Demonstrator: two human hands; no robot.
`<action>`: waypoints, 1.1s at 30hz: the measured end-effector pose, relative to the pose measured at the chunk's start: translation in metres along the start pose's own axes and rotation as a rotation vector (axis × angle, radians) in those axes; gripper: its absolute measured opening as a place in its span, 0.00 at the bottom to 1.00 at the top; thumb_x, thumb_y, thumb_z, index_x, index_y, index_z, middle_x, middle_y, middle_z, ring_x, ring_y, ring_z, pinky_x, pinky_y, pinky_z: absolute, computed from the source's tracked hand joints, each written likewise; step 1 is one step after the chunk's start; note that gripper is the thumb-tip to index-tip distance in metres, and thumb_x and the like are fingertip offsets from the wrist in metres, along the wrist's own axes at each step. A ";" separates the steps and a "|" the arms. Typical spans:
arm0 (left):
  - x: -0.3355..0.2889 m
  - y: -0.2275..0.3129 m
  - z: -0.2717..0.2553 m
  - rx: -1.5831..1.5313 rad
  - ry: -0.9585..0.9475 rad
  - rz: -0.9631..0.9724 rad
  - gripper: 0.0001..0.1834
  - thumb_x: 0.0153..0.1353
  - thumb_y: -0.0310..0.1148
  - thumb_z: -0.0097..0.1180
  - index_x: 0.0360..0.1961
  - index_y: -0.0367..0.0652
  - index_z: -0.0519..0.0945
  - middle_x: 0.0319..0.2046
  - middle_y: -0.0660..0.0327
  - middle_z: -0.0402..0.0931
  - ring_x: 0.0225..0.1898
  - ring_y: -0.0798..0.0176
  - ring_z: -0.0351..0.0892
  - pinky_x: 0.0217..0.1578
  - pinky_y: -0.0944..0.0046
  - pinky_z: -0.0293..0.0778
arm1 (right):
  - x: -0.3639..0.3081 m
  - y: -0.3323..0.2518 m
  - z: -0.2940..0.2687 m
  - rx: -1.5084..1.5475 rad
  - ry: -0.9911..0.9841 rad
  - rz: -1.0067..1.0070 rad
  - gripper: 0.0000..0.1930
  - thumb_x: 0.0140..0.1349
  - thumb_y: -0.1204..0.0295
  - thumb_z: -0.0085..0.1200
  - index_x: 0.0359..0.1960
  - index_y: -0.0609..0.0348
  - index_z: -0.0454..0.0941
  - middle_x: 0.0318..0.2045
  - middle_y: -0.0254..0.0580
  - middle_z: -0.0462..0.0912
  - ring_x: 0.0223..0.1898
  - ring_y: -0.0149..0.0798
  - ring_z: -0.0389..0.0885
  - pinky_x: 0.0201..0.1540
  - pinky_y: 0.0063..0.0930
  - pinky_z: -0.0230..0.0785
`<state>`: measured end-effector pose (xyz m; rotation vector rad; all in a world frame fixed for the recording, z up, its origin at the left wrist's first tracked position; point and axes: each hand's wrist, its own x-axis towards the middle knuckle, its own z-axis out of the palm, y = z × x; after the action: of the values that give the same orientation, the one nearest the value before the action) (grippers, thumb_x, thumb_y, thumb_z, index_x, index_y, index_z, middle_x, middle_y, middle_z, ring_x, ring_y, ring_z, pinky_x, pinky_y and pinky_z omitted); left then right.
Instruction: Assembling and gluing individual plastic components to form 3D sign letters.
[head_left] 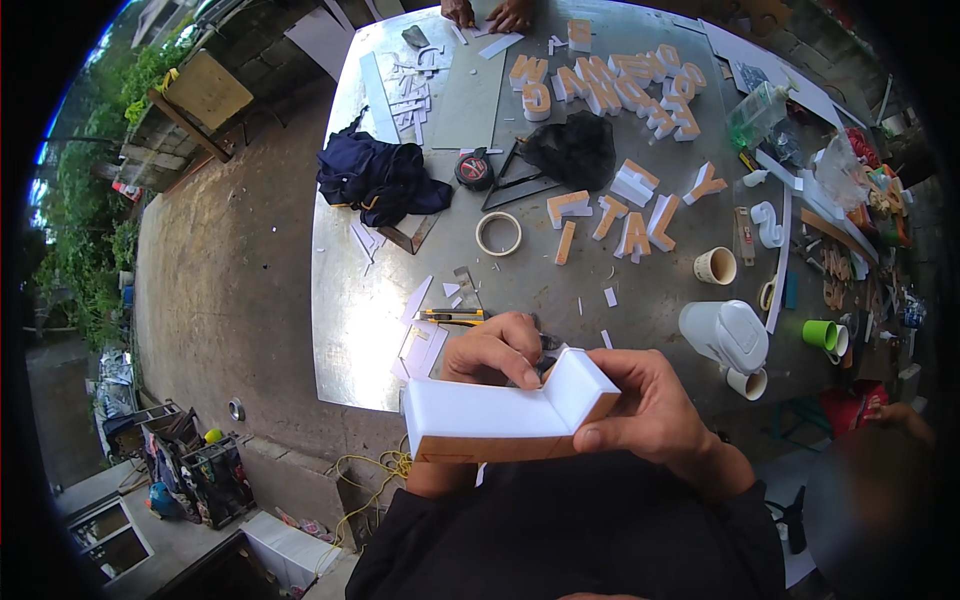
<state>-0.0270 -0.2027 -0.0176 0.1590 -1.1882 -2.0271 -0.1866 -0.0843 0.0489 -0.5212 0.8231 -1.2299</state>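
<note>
One broad metal table (pixel 345 290) fills the middle of the view, its surface grey and shiny. Toward its far right, a crowded cluster of letter-shaped pieces (pixel 620 80), white-sided with brown faces, stands close together; a looser group lies nearer. A navy cloth bundle (pixel 380 178) sits by the left edge, and a crumpled black bag (pixel 575 150) rests to its right.

The L-shaped piece (pixel 490 410), white inside with a brown outer face, is held up in front of the person's dark top, at the near side of the table. The right hand (pixel 650 410) pinches its short arm, thumb on the brown face and fingers behind. The left hand (pixel 492 350) reaches around from behind, fingers curled and a fingertip touching near the inner corner; whether it grips anything cannot be told, as something dark beside it is too small to make out. At the far edge, a co-worker's hands (pixel 510 16) are over thin white strips.

Right of the held piece stands a white lidded jug (pixel 722 332), with a paper cup (pixel 715 266) just beyond. Smaller still are a tape roll (pixel 479 236), a tape measure (pixel 475 169) and a yellow utility knife (pixel 455 314) near the left hand.
</note>
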 end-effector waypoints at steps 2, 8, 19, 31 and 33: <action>0.000 0.007 -0.005 -0.049 -0.005 0.059 0.14 0.54 0.44 0.68 0.33 0.45 0.85 0.29 0.63 0.71 0.29 0.66 0.64 0.32 0.66 0.60 | -0.001 0.003 -0.004 0.012 -0.005 0.014 0.30 0.52 0.78 0.71 0.56 0.71 0.73 0.49 0.43 0.81 0.51 0.33 0.79 0.58 0.32 0.72; 0.000 0.021 -0.015 -0.316 -0.160 0.139 0.14 0.51 0.36 0.73 0.37 0.42 0.86 0.32 0.60 0.73 0.33 0.63 0.72 0.35 0.64 0.67 | -0.013 0.003 -0.005 -0.046 0.046 0.049 0.32 0.45 0.74 0.76 0.53 0.70 0.76 0.45 0.40 0.83 0.48 0.30 0.79 0.55 0.27 0.69; 0.011 0.014 -0.025 -0.354 -0.323 0.231 0.15 0.49 0.36 0.74 0.35 0.38 0.87 0.33 0.56 0.79 0.29 0.63 0.77 0.30 0.65 0.69 | -0.012 0.011 -0.005 -0.058 0.083 0.030 0.33 0.41 0.70 0.78 0.51 0.70 0.78 0.43 0.42 0.84 0.46 0.31 0.81 0.54 0.28 0.71; -0.015 0.011 -0.041 -0.057 -0.017 -0.022 0.48 0.33 0.50 0.82 0.53 0.30 0.76 0.46 0.57 0.73 0.48 0.65 0.74 0.50 0.66 0.66 | 0.003 0.033 -0.029 -0.061 0.192 -0.147 0.27 0.53 0.75 0.69 0.54 0.73 0.74 0.44 0.45 0.83 0.46 0.32 0.81 0.52 0.27 0.74; -0.021 0.014 -0.035 -0.045 0.009 -0.047 0.48 0.37 0.49 0.81 0.56 0.29 0.74 0.47 0.56 0.74 0.49 0.64 0.74 0.52 0.65 0.67 | 0.002 0.032 -0.027 -0.163 0.255 -0.160 0.25 0.56 0.75 0.67 0.54 0.73 0.74 0.45 0.47 0.82 0.44 0.31 0.82 0.49 0.26 0.77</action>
<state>0.0110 -0.2167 -0.0316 0.1761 -1.1425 -2.0901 -0.1877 -0.0752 0.0081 -0.5778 1.1220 -1.4026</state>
